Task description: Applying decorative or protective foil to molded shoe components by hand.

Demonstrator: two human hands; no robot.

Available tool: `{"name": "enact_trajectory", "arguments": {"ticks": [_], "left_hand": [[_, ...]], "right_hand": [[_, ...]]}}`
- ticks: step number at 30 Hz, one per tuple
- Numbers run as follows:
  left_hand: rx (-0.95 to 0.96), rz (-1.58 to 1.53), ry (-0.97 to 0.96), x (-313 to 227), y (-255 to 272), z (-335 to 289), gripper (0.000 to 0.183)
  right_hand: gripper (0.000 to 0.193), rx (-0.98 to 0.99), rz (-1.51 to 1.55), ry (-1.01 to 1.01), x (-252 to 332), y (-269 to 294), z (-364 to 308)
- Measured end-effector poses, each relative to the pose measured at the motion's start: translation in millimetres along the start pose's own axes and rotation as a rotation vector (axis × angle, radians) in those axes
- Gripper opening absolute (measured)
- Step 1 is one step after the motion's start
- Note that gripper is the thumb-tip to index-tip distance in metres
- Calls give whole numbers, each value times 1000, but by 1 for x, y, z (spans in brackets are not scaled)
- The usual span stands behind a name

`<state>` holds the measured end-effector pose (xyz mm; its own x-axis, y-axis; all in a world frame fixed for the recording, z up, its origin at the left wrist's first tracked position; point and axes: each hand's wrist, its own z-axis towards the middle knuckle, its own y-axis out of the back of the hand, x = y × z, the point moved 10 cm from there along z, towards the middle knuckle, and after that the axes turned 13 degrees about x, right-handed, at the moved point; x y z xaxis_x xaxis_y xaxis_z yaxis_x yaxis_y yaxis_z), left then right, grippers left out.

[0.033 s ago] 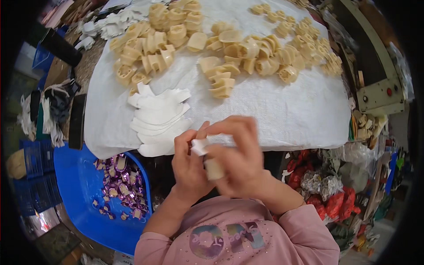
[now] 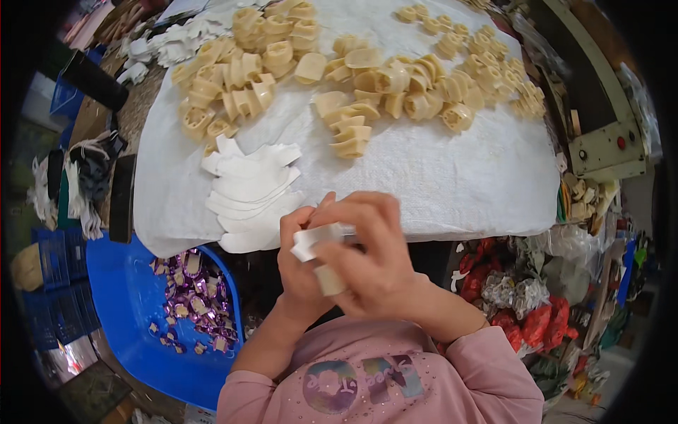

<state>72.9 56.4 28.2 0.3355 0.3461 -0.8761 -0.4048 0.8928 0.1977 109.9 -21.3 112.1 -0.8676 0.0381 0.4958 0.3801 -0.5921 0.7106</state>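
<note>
My left hand [image 2: 298,265] is closed around a beige block that looks like a shoe heel [image 2: 330,280], in front of the table's near edge. A white cover piece [image 2: 316,240] lies against the heel, its pointed corner sticking out between my hands. My right hand [image 2: 378,261] bends over from the right, fingers and thumb gripping the white piece. My fingers hide most of the heel. Just beyond my left hand, a fanned stack of white cut pieces [image 2: 254,191] lies on the white table cover [image 2: 466,177].
Piles of beige heels [image 2: 424,92] spread across the table's far half. A blue basin [image 2: 127,304] at lower left holds shiny purple pieces [image 2: 198,297]. A pale green machine frame [image 2: 607,152] stands at right, above red and silvery scraps [image 2: 522,311].
My right hand has shifted slightly left over the heel. More of the white piece now shows between my hands, and the heel has moved a little left.
</note>
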Motion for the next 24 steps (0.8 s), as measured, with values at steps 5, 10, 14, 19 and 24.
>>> {"name": "enact_trajectory", "arguments": {"ticks": [5, 10, 14, 19, 24], "left_hand": [[35, -202, 420, 37, 6, -1, 35], [-54, -599, 447, 46, 2, -1, 36], [-45, -729, 511, 51, -3, -3, 35], [-59, -779, 538, 50, -5, -3, 36], [34, -844, 495, 53, -23, 9, 46]], "right_hand": [[38, -234, -5, -212, -75, 27, -22], [43, -211, -277, -421, -122, -4, -15], [44, -242, -130, -517, -149, -8, -26], [42, -297, 13, -479, -141, 47, -50], [40, 60, -145, -340, -137, 44, -45]]}}
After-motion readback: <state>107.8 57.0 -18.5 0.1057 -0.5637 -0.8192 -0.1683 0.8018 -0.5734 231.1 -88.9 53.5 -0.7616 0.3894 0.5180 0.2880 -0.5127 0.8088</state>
